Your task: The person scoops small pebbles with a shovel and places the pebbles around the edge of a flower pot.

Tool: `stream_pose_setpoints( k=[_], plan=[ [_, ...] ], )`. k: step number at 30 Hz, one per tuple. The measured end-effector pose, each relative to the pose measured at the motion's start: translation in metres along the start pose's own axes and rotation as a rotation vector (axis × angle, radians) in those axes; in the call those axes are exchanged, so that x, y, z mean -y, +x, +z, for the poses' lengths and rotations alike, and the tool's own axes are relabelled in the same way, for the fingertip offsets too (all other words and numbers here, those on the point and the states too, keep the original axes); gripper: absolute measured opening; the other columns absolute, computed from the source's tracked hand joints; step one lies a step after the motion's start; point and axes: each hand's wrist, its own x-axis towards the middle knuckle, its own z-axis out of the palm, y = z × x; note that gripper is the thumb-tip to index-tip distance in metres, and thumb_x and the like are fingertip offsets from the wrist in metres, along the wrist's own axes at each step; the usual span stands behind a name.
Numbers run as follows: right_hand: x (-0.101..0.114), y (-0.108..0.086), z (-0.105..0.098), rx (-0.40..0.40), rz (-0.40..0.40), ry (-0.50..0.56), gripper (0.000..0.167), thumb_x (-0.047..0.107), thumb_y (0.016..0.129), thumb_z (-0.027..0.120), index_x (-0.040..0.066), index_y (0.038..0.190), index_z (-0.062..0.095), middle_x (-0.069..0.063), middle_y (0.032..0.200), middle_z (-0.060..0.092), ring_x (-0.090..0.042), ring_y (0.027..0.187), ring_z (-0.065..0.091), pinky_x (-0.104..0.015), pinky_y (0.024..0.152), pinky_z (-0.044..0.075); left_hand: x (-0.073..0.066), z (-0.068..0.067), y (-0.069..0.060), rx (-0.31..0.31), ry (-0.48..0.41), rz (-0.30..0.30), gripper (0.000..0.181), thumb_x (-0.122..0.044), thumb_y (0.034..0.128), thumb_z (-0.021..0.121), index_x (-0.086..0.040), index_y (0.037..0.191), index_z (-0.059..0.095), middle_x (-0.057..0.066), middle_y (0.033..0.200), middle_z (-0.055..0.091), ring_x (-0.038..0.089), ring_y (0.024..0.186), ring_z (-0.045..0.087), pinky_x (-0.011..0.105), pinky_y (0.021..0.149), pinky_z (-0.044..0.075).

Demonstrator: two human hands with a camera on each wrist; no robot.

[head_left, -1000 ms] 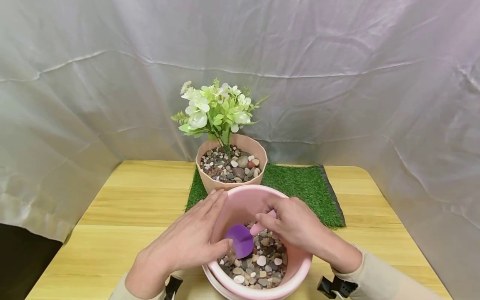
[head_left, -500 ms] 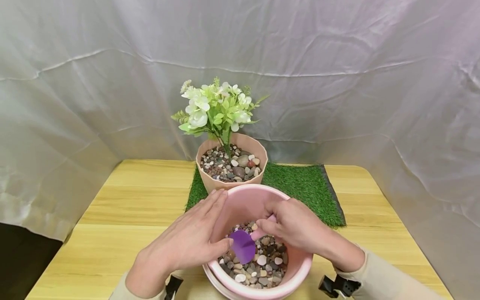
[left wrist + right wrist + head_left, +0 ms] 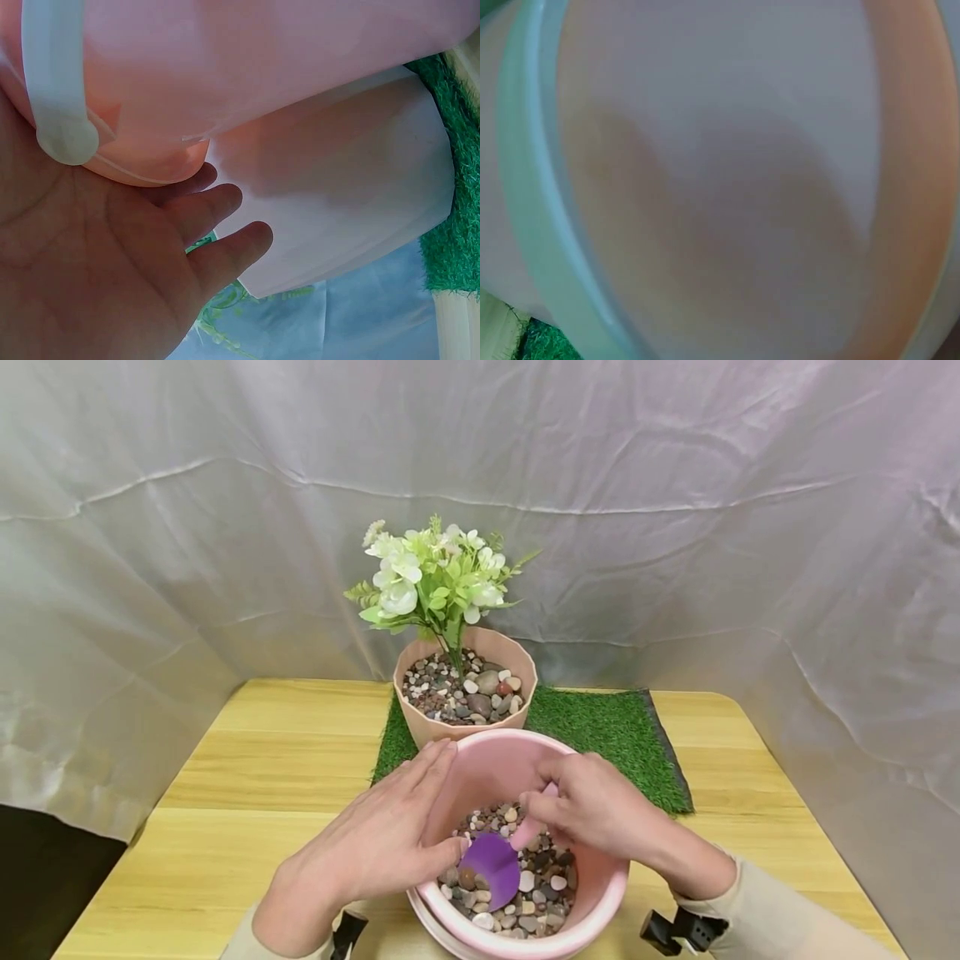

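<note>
Now, low inside a smooth pink plastic bucket (image 3: 480,772), a purple scoop (image 3: 492,864) with a rounded blade and a pink handle (image 3: 528,833) is gripped by the right hand (image 3: 600,806), the fingers curled round the handle. Tilted, that thin blade is set among smooth, multicoloured pebbles (image 3: 534,906). Over on the left, the bucket's rim is touched by the left hand (image 3: 375,843), its fingers laid straight and loose; whether the scoop is met by the thumb tip cannot be told. Against the bucket's outer wall, a pale, strap-like bail (image 3: 52,75) is seen. Just behind, mixed stones and white-flowered greenery (image 3: 435,577) are held in a faceted peach pot (image 3: 429,727), stood on shaggy green turf (image 3: 600,727). Wood-grained tabletop (image 3: 255,777) is spread beneath; crinkled silvery fabric (image 3: 480,443) is draped behind.
</note>
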Motion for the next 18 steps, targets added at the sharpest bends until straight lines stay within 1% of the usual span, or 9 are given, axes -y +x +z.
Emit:
stream_pose_setpoints(
  k=[3, 6, 9, 10, 15, 18],
  plan=[
    [-0.001, 0.0, -0.002, 0.004, -0.013, -0.016, 0.025, 0.022, 0.099, 0.07, 0.015, 0.077, 0.058, 0.012, 0.06, 0.067, -0.012, 0.047, 0.062, -0.025, 0.04, 0.049, 0.0, 0.0, 0.0, 0.002, 0.001, -0.001, 0.101, -0.056, 0.0945, 0.063, -0.008, 0.17, 0.015, 0.01, 0.178, 0.012, 0.027, 0.164, 0.015, 0.048, 0.132, 0.022],
    [-0.002, 0.0, -0.005, 0.023, -0.018, 0.033, 0.022, 0.022, 0.099, 0.069, 0.013, 0.08, 0.062, 0.01, 0.058, 0.067, -0.017, 0.048, 0.065, -0.025, 0.04, 0.049, 0.0, 0.0, 0.001, 0.002, 0.001, 0.0, 0.101, -0.055, 0.0945, 0.063, -0.008, 0.17, 0.015, 0.01, 0.178, 0.013, 0.027, 0.164, 0.016, 0.049, 0.132, 0.022],
    [-0.003, 0.0, -0.008, 0.048, -0.009, 0.106, 0.017, 0.02, 0.101, 0.068, 0.007, 0.089, 0.069, 0.007, 0.059, 0.069, -0.025, 0.05, 0.068, -0.024, 0.039, 0.049, 0.0, 0.0, 0.0, 0.0, -0.001, 0.001, 0.101, -0.054, 0.0945, 0.064, -0.007, 0.17, 0.016, 0.011, 0.177, 0.013, 0.027, 0.163, 0.017, 0.049, 0.132, 0.023],
    [-0.004, 0.0, -0.009, 0.055, -0.005, 0.125, 0.017, 0.02, 0.101, 0.068, 0.006, 0.091, 0.07, 0.006, 0.06, 0.07, -0.027, 0.051, 0.069, -0.025, 0.04, 0.051, 0.0, 0.0, 0.0, 0.0, -0.001, 0.001, 0.101, -0.054, 0.0945, 0.064, -0.007, 0.17, 0.016, 0.011, 0.177, 0.014, 0.027, 0.163, 0.017, 0.049, 0.132, 0.024],
    [-0.005, 0.002, -0.013, 0.068, 0.023, 0.164, 0.019, 0.023, 0.102, 0.068, 0.007, 0.092, 0.072, 0.003, 0.062, 0.072, -0.019, 0.05, 0.067, -0.024, 0.039, 0.049, 0.0, 0.0, 0.0, -0.004, 0.002, -0.004, 0.1, -0.056, 0.0947, 0.063, -0.008, 0.17, 0.016, 0.009, 0.178, 0.014, 0.027, 0.163, 0.017, 0.049, 0.132, 0.023],
    [-0.005, 0.003, -0.016, 0.065, 0.049, 0.203, 0.019, 0.022, 0.102, 0.068, 0.006, 0.093, 0.073, 0.0, 0.064, 0.073, -0.016, 0.048, 0.066, -0.031, 0.04, 0.054, 0.0, 0.001, 0.0, -0.005, 0.002, -0.008, 0.1, -0.056, 0.095, 0.062, -0.01, 0.17, 0.016, 0.008, 0.178, 0.014, 0.027, 0.163, 0.017, 0.049, 0.132, 0.023]
  ],
)
